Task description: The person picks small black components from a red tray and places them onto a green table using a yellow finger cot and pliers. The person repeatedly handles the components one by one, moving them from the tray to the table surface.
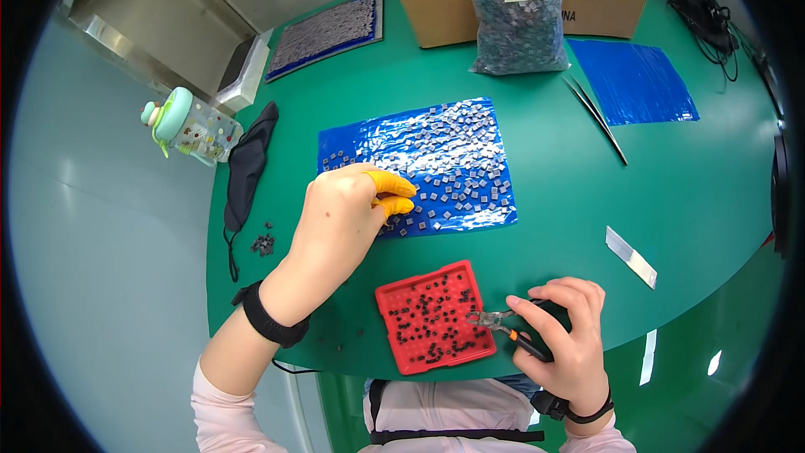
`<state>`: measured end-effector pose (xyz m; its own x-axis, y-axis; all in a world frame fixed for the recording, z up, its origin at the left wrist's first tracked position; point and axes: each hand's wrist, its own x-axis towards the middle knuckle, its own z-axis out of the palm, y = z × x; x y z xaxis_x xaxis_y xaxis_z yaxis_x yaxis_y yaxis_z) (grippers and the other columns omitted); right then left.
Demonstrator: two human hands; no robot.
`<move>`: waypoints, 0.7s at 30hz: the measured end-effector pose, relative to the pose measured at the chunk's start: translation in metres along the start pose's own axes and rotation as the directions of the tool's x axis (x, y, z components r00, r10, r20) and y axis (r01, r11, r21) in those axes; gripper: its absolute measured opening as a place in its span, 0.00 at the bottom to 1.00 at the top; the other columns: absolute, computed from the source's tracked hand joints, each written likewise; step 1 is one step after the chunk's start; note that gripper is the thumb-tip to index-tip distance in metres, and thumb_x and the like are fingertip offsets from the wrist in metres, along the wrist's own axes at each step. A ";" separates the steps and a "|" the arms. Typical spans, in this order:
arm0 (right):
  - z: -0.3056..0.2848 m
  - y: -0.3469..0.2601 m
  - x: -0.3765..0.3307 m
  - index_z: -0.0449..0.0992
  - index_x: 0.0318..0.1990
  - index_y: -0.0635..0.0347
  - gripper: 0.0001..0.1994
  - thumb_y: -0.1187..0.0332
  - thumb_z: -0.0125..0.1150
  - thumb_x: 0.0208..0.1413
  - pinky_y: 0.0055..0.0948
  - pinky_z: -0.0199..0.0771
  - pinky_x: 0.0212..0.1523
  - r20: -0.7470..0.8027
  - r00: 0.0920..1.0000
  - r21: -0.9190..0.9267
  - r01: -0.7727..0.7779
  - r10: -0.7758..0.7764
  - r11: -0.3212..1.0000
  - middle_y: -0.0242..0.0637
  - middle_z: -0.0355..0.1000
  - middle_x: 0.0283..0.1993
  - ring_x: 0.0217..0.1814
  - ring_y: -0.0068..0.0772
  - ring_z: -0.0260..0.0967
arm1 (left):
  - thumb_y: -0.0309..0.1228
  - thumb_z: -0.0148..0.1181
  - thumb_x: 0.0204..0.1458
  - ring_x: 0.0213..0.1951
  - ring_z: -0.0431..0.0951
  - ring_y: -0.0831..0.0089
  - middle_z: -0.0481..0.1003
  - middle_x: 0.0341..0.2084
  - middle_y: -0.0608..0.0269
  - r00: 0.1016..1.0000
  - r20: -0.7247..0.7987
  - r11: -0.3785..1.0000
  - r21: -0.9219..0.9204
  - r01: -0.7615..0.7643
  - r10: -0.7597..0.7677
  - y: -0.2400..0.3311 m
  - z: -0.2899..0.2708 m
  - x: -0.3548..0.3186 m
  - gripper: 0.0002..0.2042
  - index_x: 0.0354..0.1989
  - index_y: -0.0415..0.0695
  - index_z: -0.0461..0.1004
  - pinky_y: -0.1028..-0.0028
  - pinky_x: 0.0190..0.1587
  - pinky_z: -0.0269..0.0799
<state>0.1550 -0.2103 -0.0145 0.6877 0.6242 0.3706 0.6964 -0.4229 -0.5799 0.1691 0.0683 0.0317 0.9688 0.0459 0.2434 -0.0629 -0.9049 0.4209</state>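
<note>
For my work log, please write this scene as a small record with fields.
Left hand: yellow finger covers, at central blue sheet; grip unclear
Right hand: holds pliers, jaws over red tray
Central blue sheet: small grey pieces on it
Red tray: small black pieces inside
Right of central sheet: tweezers
Behind central sheet: filled clear bag, cardboard box

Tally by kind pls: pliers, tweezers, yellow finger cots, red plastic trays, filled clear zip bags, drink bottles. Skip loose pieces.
Metal pliers with black-and-orange handles: 1
Slim silver metal tweezers: 1
Yellow rubbery finger cots, visible: 2
Square red plastic tray: 1
Filled clear plastic zip bag: 1
Clear bottle with mint-green lid: 1
Total: 7
</note>
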 end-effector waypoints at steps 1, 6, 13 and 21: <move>0.000 0.000 0.000 0.77 0.46 0.53 0.28 0.73 0.66 0.27 0.43 0.56 0.48 -0.002 1.000 0.004 -0.001 0.001 1.000 0.34 0.66 0.46 0.49 0.40 0.63 | 0.19 0.66 0.39 0.22 0.75 0.70 0.78 0.25 0.58 1.000 0.002 1.000 -0.001 0.004 -0.004 0.001 0.001 0.001 0.09 0.31 0.41 0.82 0.76 0.26 0.71; -0.001 0.002 0.000 0.77 0.46 0.53 0.27 0.72 0.67 0.28 0.44 0.56 0.48 0.004 1.000 0.009 -0.014 0.014 1.000 0.34 0.66 0.46 0.49 0.40 0.63 | 0.18 0.66 0.38 0.22 0.74 0.70 0.77 0.25 0.59 1.000 0.018 1.000 0.012 -0.013 0.012 -0.005 0.013 0.004 0.10 0.32 0.41 0.82 0.75 0.25 0.71; -0.001 0.003 0.001 0.77 0.46 0.54 0.27 0.72 0.67 0.29 0.44 0.56 0.48 0.008 1.000 0.017 -0.015 0.015 1.000 0.35 0.66 0.46 0.49 0.40 0.63 | 0.18 0.66 0.38 0.22 0.74 0.68 0.76 0.25 0.58 0.999 0.004 0.999 0.020 -0.033 0.033 -0.006 0.013 0.004 0.10 0.32 0.40 0.82 0.75 0.26 0.71; 0.001 0.002 0.002 0.77 0.47 0.54 0.27 0.72 0.67 0.29 0.44 0.56 0.49 0.020 1.000 -0.006 -0.009 0.010 1.000 0.35 0.66 0.46 0.50 0.40 0.62 | 0.18 0.65 0.41 0.25 0.75 0.67 0.75 0.24 0.58 0.991 -0.033 0.990 0.044 0.135 -0.133 0.029 -0.037 -0.019 0.09 0.34 0.38 0.80 0.74 0.29 0.71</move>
<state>0.1576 -0.2095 -0.0159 0.6900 0.6334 0.3502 0.6911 -0.4329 -0.5787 0.1400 0.0564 0.0715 0.9601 0.1800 0.2138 0.0788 -0.9083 0.4109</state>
